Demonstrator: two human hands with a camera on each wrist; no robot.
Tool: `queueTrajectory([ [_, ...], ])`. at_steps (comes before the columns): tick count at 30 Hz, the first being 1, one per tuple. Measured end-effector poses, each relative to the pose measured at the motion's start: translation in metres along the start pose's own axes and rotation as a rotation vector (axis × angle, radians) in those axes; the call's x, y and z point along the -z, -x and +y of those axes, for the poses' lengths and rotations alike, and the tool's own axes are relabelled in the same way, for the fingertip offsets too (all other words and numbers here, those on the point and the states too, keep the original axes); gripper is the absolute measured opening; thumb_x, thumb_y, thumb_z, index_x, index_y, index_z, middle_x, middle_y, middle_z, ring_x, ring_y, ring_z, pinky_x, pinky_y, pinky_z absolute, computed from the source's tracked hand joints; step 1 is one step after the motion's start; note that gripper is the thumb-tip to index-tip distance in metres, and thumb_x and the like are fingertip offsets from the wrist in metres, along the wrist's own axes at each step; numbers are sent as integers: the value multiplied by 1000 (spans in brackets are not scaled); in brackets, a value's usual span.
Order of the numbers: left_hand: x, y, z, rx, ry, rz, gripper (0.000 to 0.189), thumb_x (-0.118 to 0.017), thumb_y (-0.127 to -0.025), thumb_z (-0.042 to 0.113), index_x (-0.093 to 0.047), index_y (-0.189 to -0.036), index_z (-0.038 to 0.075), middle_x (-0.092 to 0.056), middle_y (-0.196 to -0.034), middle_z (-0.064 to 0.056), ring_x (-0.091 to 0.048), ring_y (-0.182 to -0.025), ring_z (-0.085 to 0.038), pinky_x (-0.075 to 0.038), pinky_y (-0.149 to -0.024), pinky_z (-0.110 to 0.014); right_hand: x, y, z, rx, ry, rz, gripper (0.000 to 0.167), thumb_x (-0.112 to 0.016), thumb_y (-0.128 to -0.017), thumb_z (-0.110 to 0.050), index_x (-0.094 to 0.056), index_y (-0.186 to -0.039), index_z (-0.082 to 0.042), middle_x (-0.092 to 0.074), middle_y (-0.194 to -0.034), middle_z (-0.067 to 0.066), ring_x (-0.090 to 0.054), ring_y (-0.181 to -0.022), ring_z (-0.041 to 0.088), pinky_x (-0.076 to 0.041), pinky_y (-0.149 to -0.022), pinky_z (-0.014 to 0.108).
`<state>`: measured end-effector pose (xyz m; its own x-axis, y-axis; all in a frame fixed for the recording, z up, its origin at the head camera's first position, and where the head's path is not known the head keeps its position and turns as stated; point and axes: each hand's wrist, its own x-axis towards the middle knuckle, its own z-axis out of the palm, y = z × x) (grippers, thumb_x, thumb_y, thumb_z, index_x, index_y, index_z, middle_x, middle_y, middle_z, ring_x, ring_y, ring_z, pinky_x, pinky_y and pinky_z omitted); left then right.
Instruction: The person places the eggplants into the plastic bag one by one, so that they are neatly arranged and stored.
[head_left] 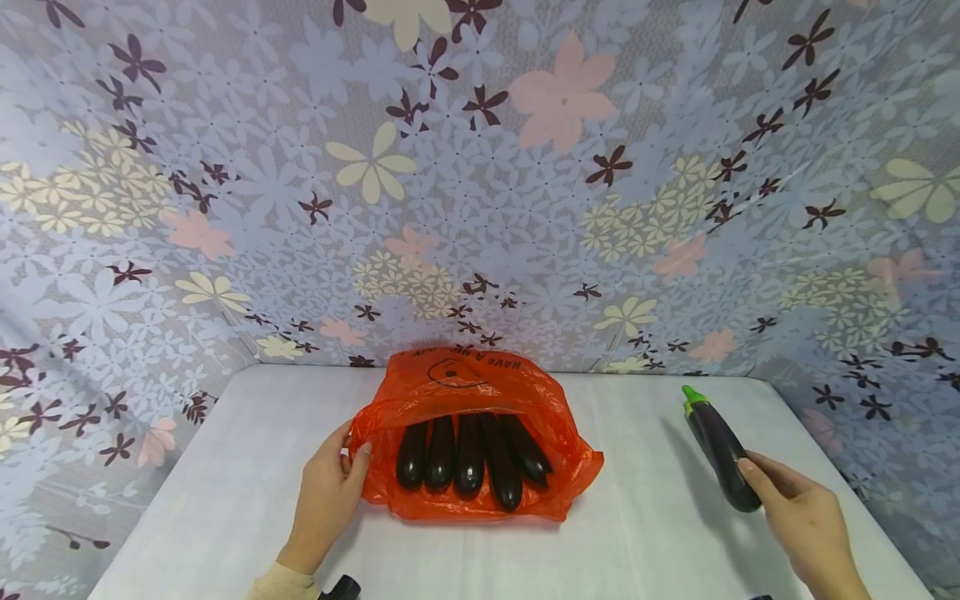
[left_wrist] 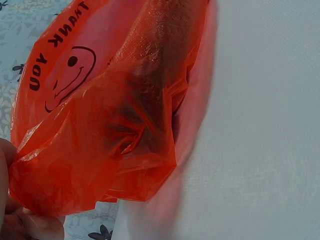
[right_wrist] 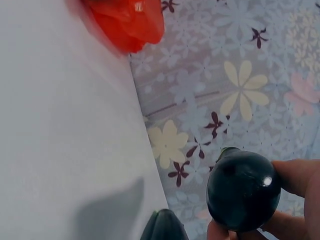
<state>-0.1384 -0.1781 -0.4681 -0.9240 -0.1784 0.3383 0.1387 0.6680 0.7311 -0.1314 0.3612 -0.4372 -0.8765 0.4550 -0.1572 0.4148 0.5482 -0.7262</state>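
Observation:
A red plastic bag [head_left: 480, 387] lies on the table with its mouth towards me, and several dark eggplants [head_left: 469, 458] show side by side inside. My left hand [head_left: 330, 487] grips the left edge of the bag's mouth; in the left wrist view its fingertips [left_wrist: 42, 226] pinch the thin plastic. Over to the right, my right hand [head_left: 813, 517] holds an eggplant [head_left: 723, 450] by its round end, green cap pointing away. The right wrist view shows that eggplant [right_wrist: 243, 190] end-on between thumb and fingers. Beside it, a second dark, green-tipped shape [right_wrist: 164, 227] shows partly; whether it is held I cannot tell.
The table [head_left: 637, 533] has a white cover. Flower-patterned cloth [head_left: 487, 208] rises behind it and along both sides. A small black object [head_left: 343, 587] shows by the left wrist at the bottom edge.

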Motion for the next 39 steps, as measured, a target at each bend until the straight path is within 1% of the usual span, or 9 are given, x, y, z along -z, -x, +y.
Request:
queueTrajectory([
  [3, -1, 0, -1, -5, 7, 5, 41, -64, -97, 12, -57, -134, -4, -52, -78, -3, -46, -62, -11, -42, -52, -23, -2, 5, -2, 12, 0, -9, 78, -51, -97, -60, -50, -145, 2, -49, -142, 30, -48, -127, 50, -55, -77, 46],
  [11, -2, 0, -5, 4, 17, -10, 43, -64, -97, 13, -56, -135, -4, -52, -76, -2, -47, -61, -12, -44, -52, -23, -9, 17, -9, -5, -43, -35, 82, -48, -97, -62, -44, -149, 2, -41, -147, 32, -38, -135, 52, -40, -101, 64],
  [14, -2, 0, -6, 4, 20, -18, 43, -64, -97, 13, -56, -136, -3, -51, -75, -1, -47, -60, -12, -44, -52, -24, -11, 22, -12, -1, -25, -39, 82, -48, -97, -63, -44, -149, 1, -41, -147, 32, -39, -134, 52, -43, -98, 62],
  [18, -2, 0, -6, -3, 20, -18, 43, -64, -97, 13, -56, -136, -3, -51, -74, -1, -47, -60, -12, -44, -52, -24, -13, 28, -15, 22, 0, -41, 79, -50, -97, -61, -47, -148, 0, -45, -144, 32, -48, -128, 49, -55, -76, 39],
  [21, -2, 0, -5, -4, 17, -15, 43, -65, -97, 13, -56, -136, -3, -51, -74, 0, -47, -60, -12, -43, -51, -24, -15, 32, -16, 41, 4, -47, 80, -51, -97, -61, -48, -147, 0, -47, -142, 31, -50, -127, 48, -54, -72, 35],
  [25, -1, 0, -4, -10, 13, -8, 42, -65, -97, 12, -57, -135, -3, -50, -73, 0, -46, -59, -11, -42, -51, -24, -17, 37, -19, 51, -13, -63, 82, -52, -96, -62, -47, -147, 2, -45, -144, 32, -45, -130, 52, -52, -88, 53],
  [29, 0, 0, -3, -27, 15, 5, 41, -65, -96, 11, -58, -133, -4, -49, -71, 1, -45, -58, -9, -41, -50, -24, -19, 42, -22, 58, -4, -71, 79, -53, -96, -62, -49, -147, -1, -49, -143, 29, -59, -114, 39, -52, -74, 37],
  [31, 0, 0, -3, -29, 12, 6, 41, -65, -96, 11, -58, -133, -4, -49, -71, 1, -44, -58, -9, -41, -50, -24, -19, 45, -24, 73, 4, -72, 76, -54, -96, -60, -50, -146, -2, -52, -142, 27, -60, -102, 26, -45, -63, 30],
  [39, 0, 1, -3, -8, 4, -11, 43, -66, -96, 12, -57, -135, -3, -48, -73, 0, -44, -59, -12, -41, -51, -24, -23, 54, -30, 132, -4, -128, 73, -55, -97, -58, -52, -145, -3, -55, -141, 23, -56, -124, 40, -46, -70, 19],
])
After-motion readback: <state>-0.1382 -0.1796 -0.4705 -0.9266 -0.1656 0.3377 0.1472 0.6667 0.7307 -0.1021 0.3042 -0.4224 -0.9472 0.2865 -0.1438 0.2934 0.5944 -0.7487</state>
